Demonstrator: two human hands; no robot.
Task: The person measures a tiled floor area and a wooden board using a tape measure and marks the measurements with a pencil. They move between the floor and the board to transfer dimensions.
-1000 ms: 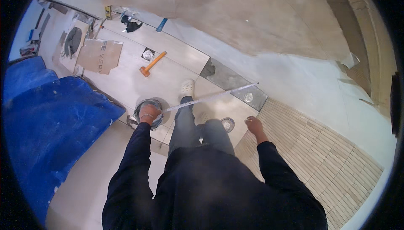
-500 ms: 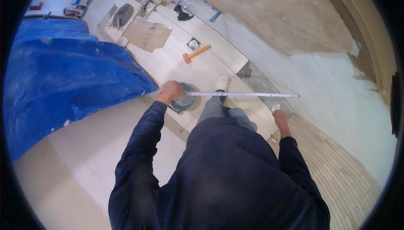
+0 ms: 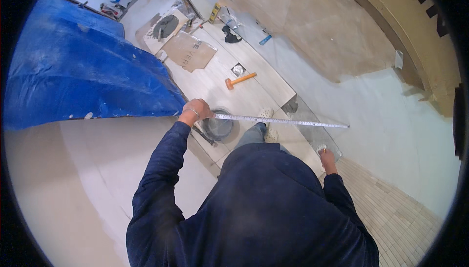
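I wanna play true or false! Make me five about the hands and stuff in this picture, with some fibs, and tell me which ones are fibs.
1. The left hand is holding the measuring tape. True.
2. The big tarp is red. False: the tarp is blue.
3. The mallet has an orange handle. True.
4. The right hand is gripping the mallet. False: the right hand is well apart from it.
5. The tape is rolled all the way in. False: its blade stretches out toward the right.
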